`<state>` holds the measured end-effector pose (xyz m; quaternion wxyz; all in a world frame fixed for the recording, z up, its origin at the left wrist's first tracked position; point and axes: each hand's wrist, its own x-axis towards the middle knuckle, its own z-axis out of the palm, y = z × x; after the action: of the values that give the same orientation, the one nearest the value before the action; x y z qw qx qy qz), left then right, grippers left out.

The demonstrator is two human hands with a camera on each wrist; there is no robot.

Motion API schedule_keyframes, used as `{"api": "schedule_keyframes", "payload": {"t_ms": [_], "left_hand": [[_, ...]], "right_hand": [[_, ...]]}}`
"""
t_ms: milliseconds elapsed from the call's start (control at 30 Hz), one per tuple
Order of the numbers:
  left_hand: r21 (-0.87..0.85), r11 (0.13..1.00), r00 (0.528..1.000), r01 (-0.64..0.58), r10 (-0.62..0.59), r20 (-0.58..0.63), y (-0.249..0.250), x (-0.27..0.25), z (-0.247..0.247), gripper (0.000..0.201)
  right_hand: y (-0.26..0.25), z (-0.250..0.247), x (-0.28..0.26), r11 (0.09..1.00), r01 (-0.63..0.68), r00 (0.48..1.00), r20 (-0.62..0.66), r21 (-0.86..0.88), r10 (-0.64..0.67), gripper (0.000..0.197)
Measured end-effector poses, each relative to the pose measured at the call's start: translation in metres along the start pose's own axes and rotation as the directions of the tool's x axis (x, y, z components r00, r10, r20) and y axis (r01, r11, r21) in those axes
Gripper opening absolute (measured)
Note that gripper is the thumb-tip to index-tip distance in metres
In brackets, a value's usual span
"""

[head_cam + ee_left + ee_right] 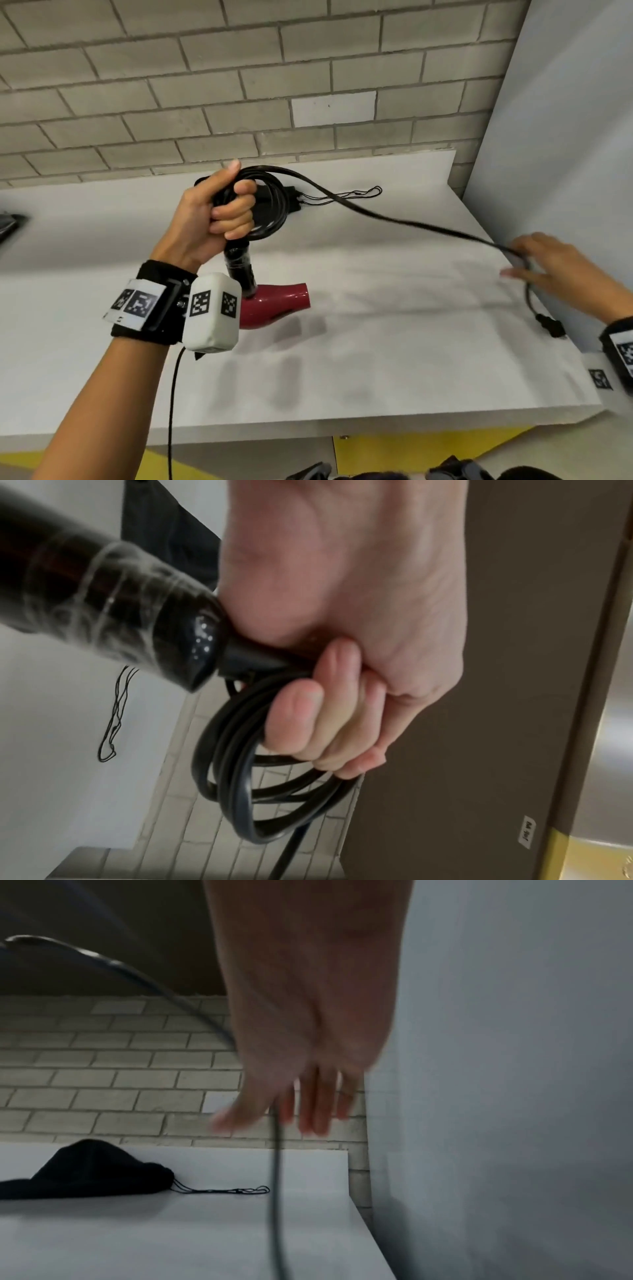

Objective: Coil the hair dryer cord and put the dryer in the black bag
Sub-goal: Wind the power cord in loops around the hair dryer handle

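My left hand [222, 209] is raised above the white table [376, 359] and grips several loops of the black cord [274, 212]. The red hair dryer [277, 303] hangs from it by its black handle [103, 601], nozzle to the right. In the left wrist view the fingers [325, 710] curl round the coil [232, 791]. One strand runs right to my right hand [544, 263], which is blurred. Its fingers [318, 1104] are straight and the cord [276, 1177] passes between thumb and forefinger. The plug [549, 325] dangles below. The black bag [89, 1172] lies at the table's back, partly hidden behind my left hand.
The bag's thin drawstrings [356, 193] trail to the right on the table. A brick wall [308, 68] stands behind the table and a white panel [565, 137] closes its right side. A dark object [8, 224] shows at the far left edge.
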<state>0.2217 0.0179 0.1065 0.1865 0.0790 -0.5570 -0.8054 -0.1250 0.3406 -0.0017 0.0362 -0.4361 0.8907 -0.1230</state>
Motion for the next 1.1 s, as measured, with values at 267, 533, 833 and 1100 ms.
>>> {"api": "schedule_keyframes", "payload": {"t_ms": [267, 533, 833, 1100], "left_hand": [[-0.152, 0.980, 0.979, 0.128, -0.101, 0.177, -0.034, 0.016, 0.026, 0.038], [-0.211, 0.963, 0.965, 0.170, -0.119, 0.234, -0.044, 0.024, 0.041, 0.041], [-0.227, 0.966, 0.982, 0.123, -0.086, 0.168, -0.050, 0.027, 0.039, 0.042], [-0.171, 0.981, 0.996, 0.089, -0.090, 0.001, -0.058, 0.032, 0.037, 0.040]], "right_hand": [[-0.115, 0.017, -0.013, 0.865, 0.246, 0.955, 0.044, 0.437, -0.293, 0.123], [-0.163, 0.021, 0.029, 0.784, 0.300, 0.897, -0.440, 0.544, -0.038, 0.044], [-0.155, 0.062, -0.012, 0.725, 0.380, 0.924, -0.207, 0.574, -0.320, 0.012], [-0.150, 0.055, -0.018, 0.811, 0.584, 0.697, -0.518, 0.010, -0.496, 0.025]]}}
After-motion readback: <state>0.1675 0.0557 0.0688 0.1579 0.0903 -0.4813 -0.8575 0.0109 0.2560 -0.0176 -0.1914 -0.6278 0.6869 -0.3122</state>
